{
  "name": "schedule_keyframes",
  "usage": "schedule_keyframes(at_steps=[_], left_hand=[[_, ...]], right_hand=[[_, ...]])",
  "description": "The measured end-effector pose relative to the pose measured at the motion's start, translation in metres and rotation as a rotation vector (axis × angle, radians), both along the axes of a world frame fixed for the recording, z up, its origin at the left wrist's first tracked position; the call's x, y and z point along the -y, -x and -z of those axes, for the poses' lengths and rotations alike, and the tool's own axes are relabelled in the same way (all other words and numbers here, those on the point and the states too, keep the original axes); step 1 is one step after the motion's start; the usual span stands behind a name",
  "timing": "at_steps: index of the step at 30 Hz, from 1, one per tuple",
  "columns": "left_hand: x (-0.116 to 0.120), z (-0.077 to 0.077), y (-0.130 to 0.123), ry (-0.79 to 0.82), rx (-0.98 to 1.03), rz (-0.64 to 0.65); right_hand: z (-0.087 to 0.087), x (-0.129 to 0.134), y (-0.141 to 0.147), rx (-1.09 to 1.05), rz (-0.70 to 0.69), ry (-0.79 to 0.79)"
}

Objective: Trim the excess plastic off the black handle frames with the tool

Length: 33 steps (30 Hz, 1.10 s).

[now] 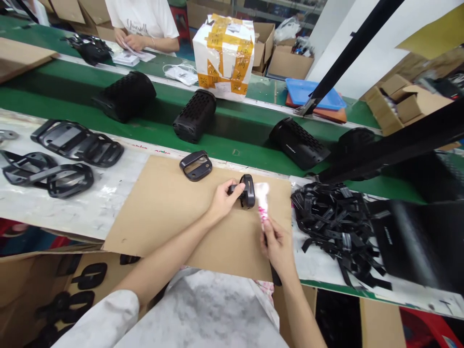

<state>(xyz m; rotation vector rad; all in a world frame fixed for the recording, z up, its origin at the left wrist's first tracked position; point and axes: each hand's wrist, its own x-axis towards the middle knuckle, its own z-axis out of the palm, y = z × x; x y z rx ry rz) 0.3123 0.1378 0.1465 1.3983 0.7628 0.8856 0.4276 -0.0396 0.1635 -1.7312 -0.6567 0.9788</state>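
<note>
The left hand is clasped on one black bracket over one cardboard sheet on the bench, while the right hand pinches one blurred pink-and-white item at its three o'clock. From that bracket, one loose frame lies at ten o'clock, one strap heap at four, and three clearly visible black cylinders between ten and two.

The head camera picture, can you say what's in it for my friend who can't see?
Two bare hands work over a cardboard sheet: the left hand holds a small black part, the right hand a blurred white-and-pink item. Black straps lie in a heap to the right. Beyond, black cylinders rest on a green surface.
</note>
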Motion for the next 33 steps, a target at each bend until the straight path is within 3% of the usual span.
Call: schedule_keyframes(at_steps=[3, 8, 13, 18, 22, 25, 28, 30, 33], left_hand=[[0.002, 0.0, 0.0, 0.006, -0.002, -0.017], [0.002, 0.001, -0.002, -0.017, 0.0, -0.001], [0.001, 0.001, -0.003, -0.011, 0.023, 0.0], [0.0, 0.001, -0.003, -0.004, 0.014, -0.008], [-0.004, 0.001, -0.003, 0.011, 0.049, -0.028], [-0.01, 0.001, -0.002, 0.152, 0.152, -0.035], [-0.019, -0.001, 0.0, 0.455, 0.326, -0.067], [-0.025, -0.004, 0.002, 0.62, 0.41, -0.057], [-0.028, -0.013, 0.004, 0.735, 0.461, -0.014]], right_hand=[[-0.004, 0.002, -0.009, 0.033, -0.181, 0.069], [-0.011, 0.004, -0.012, 0.1, -0.014, 0.016], [-0.005, 0.0, -0.012, 0.171, -0.229, 0.097], [-0.007, -0.003, -0.009, 0.209, -0.063, 0.018], [-0.005, -0.003, -0.007, 0.292, -0.216, 0.052], [-0.005, 0.001, -0.017, 0.414, -0.195, 0.081], [-0.004, 0.002, -0.029, 0.566, -0.082, 0.096], [0.0, -0.001, -0.034, 0.669, -0.099, 0.1], [0.01, -0.01, -0.036, 0.811, -0.144, 0.072]])
